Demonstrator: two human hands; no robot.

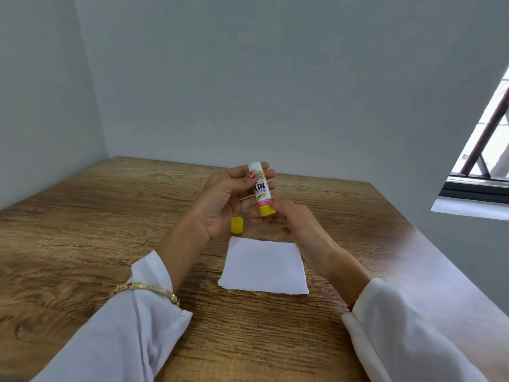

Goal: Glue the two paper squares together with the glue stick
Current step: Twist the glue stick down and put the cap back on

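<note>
A wood-grain surface (82, 230) fills a wall corner. On it lies white paper (264, 267) with rough edges, near the middle. Just beyond the paper's far left corner stands a yellow cap (237, 225).

The glue stick (261, 188) label reads "KIN" in bold letters; the smaller print beneath is illegible.

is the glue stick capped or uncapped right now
Uncapped. The glue stick is held upright in the left hand, its white top bare, while its yellow cap stands apart on the table.
</note>
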